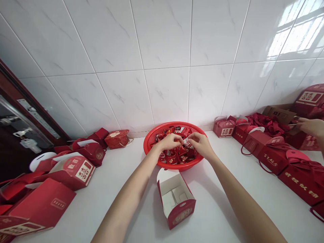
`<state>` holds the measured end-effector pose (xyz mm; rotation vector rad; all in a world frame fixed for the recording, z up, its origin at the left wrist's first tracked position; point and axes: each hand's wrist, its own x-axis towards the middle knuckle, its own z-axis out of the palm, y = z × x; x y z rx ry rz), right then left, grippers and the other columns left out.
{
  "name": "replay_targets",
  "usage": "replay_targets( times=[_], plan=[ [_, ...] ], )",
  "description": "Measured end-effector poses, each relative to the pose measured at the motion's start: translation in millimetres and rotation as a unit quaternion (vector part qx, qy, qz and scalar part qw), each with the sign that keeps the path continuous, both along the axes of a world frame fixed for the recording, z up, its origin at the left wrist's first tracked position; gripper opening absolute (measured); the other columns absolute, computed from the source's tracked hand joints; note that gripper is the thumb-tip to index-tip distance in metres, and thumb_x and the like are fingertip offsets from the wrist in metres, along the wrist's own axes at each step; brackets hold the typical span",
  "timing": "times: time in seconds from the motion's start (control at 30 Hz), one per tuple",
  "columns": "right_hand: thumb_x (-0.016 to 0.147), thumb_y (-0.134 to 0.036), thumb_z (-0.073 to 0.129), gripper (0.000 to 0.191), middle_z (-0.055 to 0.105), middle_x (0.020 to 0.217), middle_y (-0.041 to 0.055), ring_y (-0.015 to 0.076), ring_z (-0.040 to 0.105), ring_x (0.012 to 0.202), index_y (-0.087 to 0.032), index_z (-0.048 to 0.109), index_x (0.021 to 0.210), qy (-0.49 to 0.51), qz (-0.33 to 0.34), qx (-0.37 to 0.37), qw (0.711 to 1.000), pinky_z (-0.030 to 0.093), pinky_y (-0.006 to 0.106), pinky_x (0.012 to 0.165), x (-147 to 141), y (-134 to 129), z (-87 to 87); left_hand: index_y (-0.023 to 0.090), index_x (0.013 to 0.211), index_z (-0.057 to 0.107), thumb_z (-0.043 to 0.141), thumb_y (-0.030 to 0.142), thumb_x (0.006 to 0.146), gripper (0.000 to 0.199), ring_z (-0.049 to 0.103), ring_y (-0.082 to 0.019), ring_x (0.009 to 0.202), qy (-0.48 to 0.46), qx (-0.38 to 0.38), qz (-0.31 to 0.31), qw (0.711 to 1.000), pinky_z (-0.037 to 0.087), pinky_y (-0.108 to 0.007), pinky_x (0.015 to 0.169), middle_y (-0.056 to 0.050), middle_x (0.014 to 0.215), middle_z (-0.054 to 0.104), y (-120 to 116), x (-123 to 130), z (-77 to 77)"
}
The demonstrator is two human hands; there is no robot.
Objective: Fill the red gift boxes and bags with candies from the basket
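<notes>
The red basket (182, 166) is oval, perforated below a smooth rim, and heaped with small shiny wrapped sweets (172, 159), mostly red; it stands on the white table (210, 202), close to the tiled wall (167, 101). Over the heap, the left hand (172, 141) has its fingers curled, while the right hand (201, 145) bends its fingertips at a white-and-red packet (187, 143); whether either grips anything I cannot tell. Just in front of the basket, between the forearms, an open box (182, 216) shows red outside and white inside, its rounded end panels raised. Bare tabletop runs along both sides of it, bounded by red boxes (55, 199) at left and more gift boxes (273, 162) at right, where another person's hand (310, 126) reaches in.
</notes>
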<state>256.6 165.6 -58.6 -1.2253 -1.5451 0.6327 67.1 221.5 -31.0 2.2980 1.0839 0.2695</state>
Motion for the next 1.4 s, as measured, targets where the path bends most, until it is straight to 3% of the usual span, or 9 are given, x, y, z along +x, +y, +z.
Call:
replay_targets(
  times=[0.17, 0.33, 0.47, 0.57, 0.7, 0.83, 1.0, 1.2, 1.4],
  plan=[
    [0.076, -0.032, 0.056, 0.014, 0.072, 0.079, 0.0033, 0.0194, 0.063, 0.069, -0.022, 0.065, 0.077, -0.004, 0.001, -0.001, 1.0, 0.049, 0.032, 0.064, -0.4, -0.9, 0.2, 0.024, 0.099, 0.078, 0.07, 0.02, 0.068, 0.032, 0.069, -0.02, 0.089, 0.088, -0.043, -0.049, 0.994, 0.051, -0.024, 0.076, 0.0, 0.098, 0.077, -4.9, 7.9, -7.5],
    [0.075, -0.03, 0.057, 0.01, 0.073, 0.078, 0.0026, 0.02, 0.065, 0.071, -0.023, 0.064, 0.074, -0.001, 0.0, 0.002, 1.0, 0.049, 0.031, 0.064, -0.9, -1.3, -0.3, 0.028, 0.101, 0.078, 0.074, 0.027, 0.066, 0.035, 0.068, -0.024, 0.081, 0.246, 0.004, -0.085, 0.965, 0.048, -0.027, 0.065, -0.002, 0.085, 0.075, -17.5, 27.7, -8.4],
    [0.075, -0.031, 0.057, 0.011, 0.073, 0.078, 0.0029, 0.0202, 0.065, 0.071, -0.022, 0.064, 0.074, -0.003, -0.003, -0.001, 1.0, 0.049, 0.032, 0.065, -0.9, -1.9, -0.2, 0.026, 0.09, 0.078, 0.069, 0.026, 0.072, 0.021, 0.067, -0.022, 0.077, 0.246, 0.02, -0.087, 0.965, 0.044, -0.026, 0.06, -0.003, 0.083, 0.074, -19.4, 31.0, -5.2],
    [0.075, -0.03, 0.056, 0.011, 0.072, 0.076, 0.0031, 0.0205, 0.065, 0.069, -0.023, 0.064, 0.074, -0.004, 0.0, -0.006, 1.0, 0.049, 0.032, 0.063, -1.1, -2.4, 0.6, 0.025, 0.096, 0.078, 0.06, 0.024, 0.079, 0.024, 0.067, -0.021, 0.081, 0.236, 0.036, -0.086, 0.967, 0.044, -0.026, 0.062, -0.004, 0.091, 0.075, -17.6, 25.1, -3.0],
    [0.075, -0.03, 0.057, 0.011, 0.073, 0.076, 0.003, 0.0205, 0.065, 0.069, -0.023, 0.064, 0.073, -0.002, -0.002, -0.001, 1.0, 0.049, 0.032, 0.063, -1.1, -2.3, 0.6, 0.031, 0.106, 0.077, 0.065, 0.018, 0.071, 0.039, 0.067, -0.022, 0.081, 0.257, 0.029, -0.097, 0.961, 0.043, -0.027, 0.061, -0.003, 0.091, 0.075, -17.8, 25.0, -5.1],
    [0.074, -0.031, 0.057, 0.011, 0.073, 0.077, 0.0026, 0.0207, 0.066, 0.07, -0.023, 0.064, 0.073, 0.001, -0.001, 0.005, 1.0, 0.049, 0.032, 0.064, -0.8, -2.2, -0.1, 0.028, 0.087, 0.078, 0.072, 0.02, 0.066, 0.023, 0.066, -0.023, 0.078, 0.261, 0.03, -0.093, 0.96, 0.045, -0.028, 0.063, -0.003, 0.077, 0.072, -16.9, 33.2, -10.9],
    [0.073, -0.031, 0.056, 0.011, 0.071, 0.074, 0.0028, 0.0208, 0.064, 0.069, -0.023, 0.063, 0.073, 0.01, -0.002, -0.002, 1.0, 0.048, 0.032, 0.062, -0.5, -1.4, -0.7, 0.023, 0.076, 0.074, 0.076, 0.026, 0.067, 0.009, 0.064, -0.019, 0.07, 0.185, 0.013, -0.095, 0.978, 0.045, -0.025, 0.061, 0.0, 0.071, 0.069, -9.3, 25.4, -13.1],
    [0.074, -0.036, 0.059, 0.015, 0.072, 0.082, 0.004, 0.0218, 0.065, 0.074, -0.023, 0.064, 0.08, 0.043, -0.02, -0.001, 0.999, 0.051, 0.034, 0.065, 0.6, 2.3, -3.0, 0.017, 0.099, 0.067, 0.058, 0.046, 0.09, 0.032, 0.066, -0.019, 0.087, -0.004, 0.035, -0.031, 0.999, 0.049, -0.026, 0.073, -0.005, 0.095, 0.072, -4.1, 14.0, -8.3],
    [0.079, -0.044, 0.066, 0.026, 0.075, 0.088, 0.0055, 0.0236, 0.07, 0.084, -0.022, 0.063, 0.093, 0.076, 0.065, -0.02, 0.995, 0.054, 0.036, 0.075, 0.8, -3.9, 3.7, 0.016, 0.083, 0.066, 0.062, 0.058, 0.085, 0.042, 0.061, -0.017, 0.076, -0.232, 0.023, 0.012, 0.972, 0.047, -0.027, 0.07, -0.002, 0.078, 0.067, -6.2, 19.8, -5.9]
  ],
)
